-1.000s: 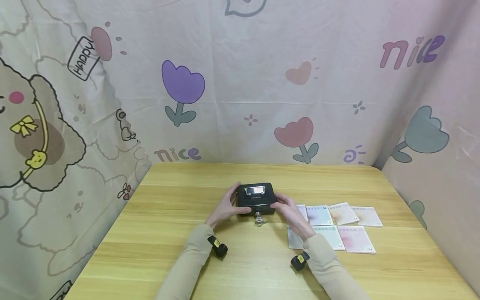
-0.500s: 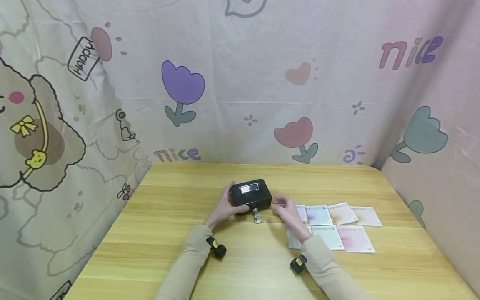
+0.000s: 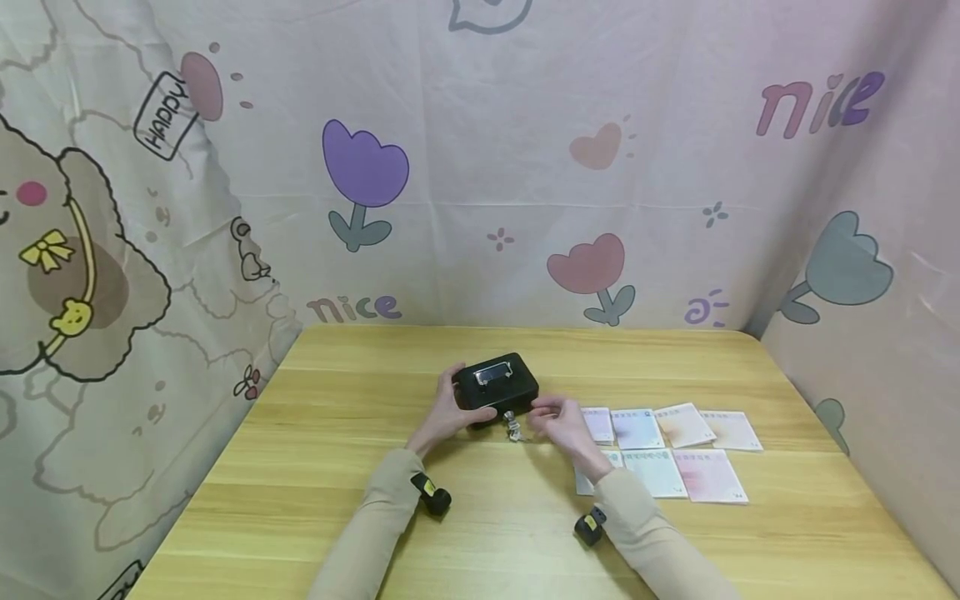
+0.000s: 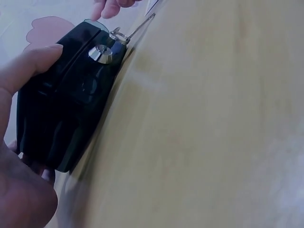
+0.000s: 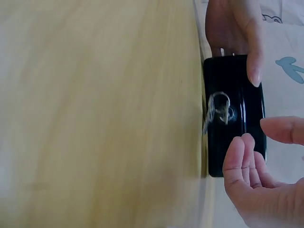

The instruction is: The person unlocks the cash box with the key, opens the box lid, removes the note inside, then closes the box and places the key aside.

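Observation:
A small black cash box (image 3: 517, 389) with a silver handle (image 3: 492, 373) on its lid sits turned at an angle on the table. My left hand (image 3: 446, 413) grips its left end, thumb on the front face and fingers behind. In the left wrist view a silver lock (image 4: 100, 53) shows on the box front. A ring of keys (image 5: 211, 114) hangs from that lock in the right wrist view. My right hand (image 3: 562, 425) is by the box's right front corner, holding nothing, its fingers loosely bent and the thumb (image 5: 284, 129) apart from them.
Several pastel printed paper packs (image 3: 710, 477) lie in two rows to the right, partly behind the right forearm. The wooden table (image 3: 360, 375) ends at a patterned cloth backdrop (image 3: 480, 167). Each sleeve carries a black wrist camera (image 3: 435, 497).
The cash box has shifted left and back and turned counterclockwise in my left hand's grip. My right hand let go of its right side, moved away, then came back close to the front corner.

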### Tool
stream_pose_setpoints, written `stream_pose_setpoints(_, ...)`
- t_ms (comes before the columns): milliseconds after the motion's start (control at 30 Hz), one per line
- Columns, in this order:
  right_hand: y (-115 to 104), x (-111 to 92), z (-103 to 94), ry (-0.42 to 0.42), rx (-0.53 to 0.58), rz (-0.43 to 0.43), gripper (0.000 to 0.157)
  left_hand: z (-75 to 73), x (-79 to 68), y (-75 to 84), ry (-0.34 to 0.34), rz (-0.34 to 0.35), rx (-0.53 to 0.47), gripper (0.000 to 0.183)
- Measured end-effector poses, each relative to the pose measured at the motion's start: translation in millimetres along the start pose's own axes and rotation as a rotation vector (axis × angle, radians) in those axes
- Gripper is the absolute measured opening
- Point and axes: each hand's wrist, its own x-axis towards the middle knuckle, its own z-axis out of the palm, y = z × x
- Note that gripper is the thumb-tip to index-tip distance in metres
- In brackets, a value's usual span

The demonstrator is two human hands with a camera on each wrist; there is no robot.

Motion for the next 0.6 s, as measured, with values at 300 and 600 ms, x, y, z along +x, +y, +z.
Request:
stream_pose_setpoints(300,3.6,2.6,7.3,-0.054,-0.061,0.024,0.032,1.0,-1.4,0.3,0.055,0.008,0.049,0.111)
stream_pose_setpoints(600,8.4,8.2,8.8,-0.120,-0.075,0.021,0.029,-0.3,-0.5,-0.8,0.042,0.005,0.084,0.109)
